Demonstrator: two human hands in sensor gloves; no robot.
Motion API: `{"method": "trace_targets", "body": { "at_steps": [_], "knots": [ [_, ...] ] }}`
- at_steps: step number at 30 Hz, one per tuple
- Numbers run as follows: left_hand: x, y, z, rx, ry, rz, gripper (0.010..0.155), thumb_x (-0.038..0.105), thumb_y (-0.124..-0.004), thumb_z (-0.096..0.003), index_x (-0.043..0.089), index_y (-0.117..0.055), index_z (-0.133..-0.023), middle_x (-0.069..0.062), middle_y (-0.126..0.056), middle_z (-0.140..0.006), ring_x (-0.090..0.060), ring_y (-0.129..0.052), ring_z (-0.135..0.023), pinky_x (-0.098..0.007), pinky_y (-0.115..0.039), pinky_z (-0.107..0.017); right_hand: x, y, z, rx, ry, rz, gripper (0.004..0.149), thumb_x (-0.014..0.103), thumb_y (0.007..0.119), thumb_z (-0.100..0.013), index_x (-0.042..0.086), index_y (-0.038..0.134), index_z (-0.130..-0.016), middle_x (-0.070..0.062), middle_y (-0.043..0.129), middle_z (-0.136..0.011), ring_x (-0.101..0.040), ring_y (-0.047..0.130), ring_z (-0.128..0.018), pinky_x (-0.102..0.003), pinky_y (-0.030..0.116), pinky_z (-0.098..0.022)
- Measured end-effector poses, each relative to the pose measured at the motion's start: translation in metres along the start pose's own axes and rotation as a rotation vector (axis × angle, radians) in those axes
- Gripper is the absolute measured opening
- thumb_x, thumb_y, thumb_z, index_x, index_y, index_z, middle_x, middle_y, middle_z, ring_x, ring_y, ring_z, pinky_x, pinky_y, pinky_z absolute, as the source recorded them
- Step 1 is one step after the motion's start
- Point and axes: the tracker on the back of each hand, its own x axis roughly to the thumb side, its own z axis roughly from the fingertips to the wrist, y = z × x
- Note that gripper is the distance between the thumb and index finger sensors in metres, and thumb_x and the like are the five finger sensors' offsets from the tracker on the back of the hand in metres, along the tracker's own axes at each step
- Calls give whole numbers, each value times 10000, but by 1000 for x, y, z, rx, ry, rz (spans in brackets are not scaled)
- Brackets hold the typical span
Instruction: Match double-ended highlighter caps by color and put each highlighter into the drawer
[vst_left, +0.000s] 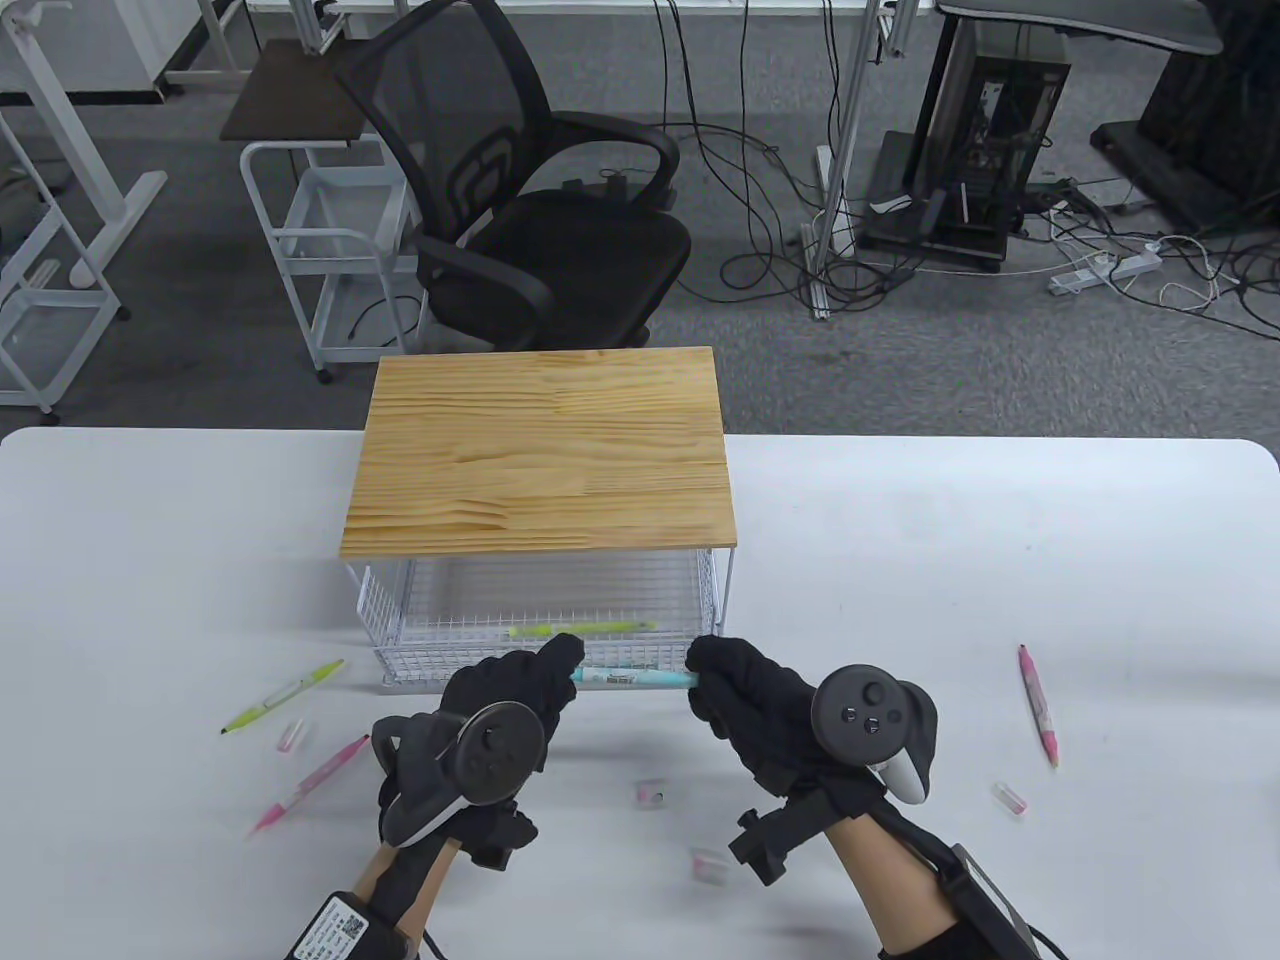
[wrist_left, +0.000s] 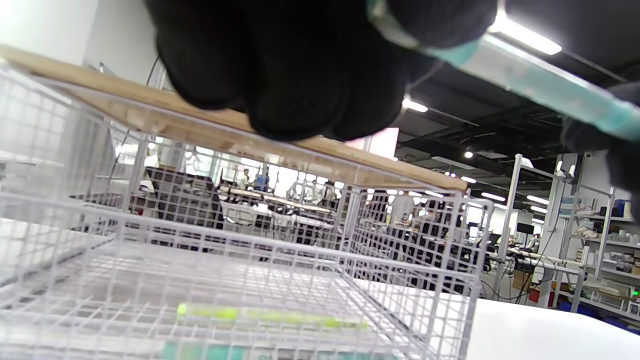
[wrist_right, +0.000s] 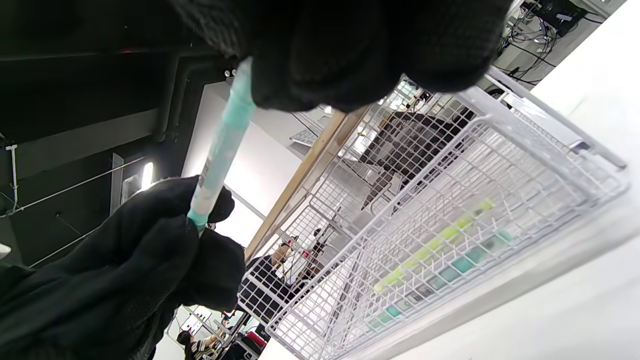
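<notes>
Table view — both hands (vst_left: 520, 700) (vst_left: 750, 700) pinch teal highlighter (vst_left: 633, 678).

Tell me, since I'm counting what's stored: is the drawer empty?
No. The pulled-out wire drawer already holds a yellow-green highlighter; the right wrist view shows a teal highlighter beside it.

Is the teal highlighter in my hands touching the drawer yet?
Apart. The right wrist view shows the teal highlighter held between both hands, raised clear of the wire drawer, with background visible between them.

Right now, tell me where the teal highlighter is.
In the table view the teal highlighter is held level between the left hand and the right hand, each pinching one end, just in front of the open wire drawer.
</notes>
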Motion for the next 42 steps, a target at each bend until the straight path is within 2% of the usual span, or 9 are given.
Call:
{"method": "trace_targets", "body": {
  "at_steps": [6, 15, 19, 23, 29, 35, 39, 42],
  "knots": [
    [5, -1, 1, 25, -9, -14, 471, 402, -572, -558, 421, -613, -1027, 43, -914, -804, -154, -961, -650, -480, -799, -678, 4, -1, 1, -14, -18, 6, 433, 323, 631, -587, 171, 629, -992, -27, 888, -734, -135, 928, -504, -428, 815, -507],
    [-1, -4, -1, 6, 10, 8, 469, 414, -574, -561, 431, -612, -1028, 45, -916, -818, -161, -959, -667, -481, -787, -686, 1, 1, 0, 9, -2, -21, 436, 336, 627, -596, 183, 616, -1004, -23, 879, -754, -139, 925, -529, -430, 806, -525],
    [-4, -7, -2, 31, 36, 15, 464, 418, -574, -557, 451, -611, -1019, 52, -912, -835, -167, -956, -682, -484, -778, -687, 1, 0, -1, 9, 5, -13, 440, 345, 638, -603, 199, 625, -1018, -42, 876, -810, -185, 935, -595, -456, 794, -557],
    [-8, -11, -4, 35, 80, 9, 462, 417, -570, -559, 457, -605, -1019, 50, -907, -853, -179, -951, -703, -492, -766, -696, -3, -4, -3, -13, 13, 21, 476, 374, 647, -605, 207, 619, -1050, -88, 834, -930, -264, 915, -719, -502, 761, -613],
    [-17, -11, -8, 30, 137, 21, 463, 415, -566, -561, 461, -592, -1020, 47, -886, -897, -196, -931, -762, -512, -740, -717, -9, -28, -5, -113, 21, 65, 511, 406, 650, -605, 202, 604, -1072, -113, 799, -984, -300, 893, -772, -521, 739, -641],
    [-21, -6, -30, 8, 251, 6, 463, 417, -566, -562, 470, -586, -1021, 49, -869, -932, -210, -910, -819, -524, -712, -741, -20, -46, -5, -196, 55, 89, 520, 414, 650, -604, 205, 597, -1077, -117, 790, -997, -307, 887, -787, -529, 733, -646],
    [-27, -15, -48, -66, 334, 4, 461, 416, -569, -557, 480, -593, -1013, 49, -854, -962, -226, -887, -864, -537, -682, -764, -25, -54, -4, -224, 77, 60, 527, 422, 653, -603, 206, 596, -1080, -119, 788, -1002, -314, 886, -790, -535, 731, -647],
    [-27, -26, -59, -78, 389, -90, 460, 417, -568, -554, 486, -599, -1007, 52, -854, -977, -237, -878, -896, -551, -663, -776, -28, -60, -3, -248, 84, 43, 533, 427, 653, -602, 207, 590, -1083, -119, 781, -1009, -315, 881, -799, -536, 729, -651]
  ]
}}
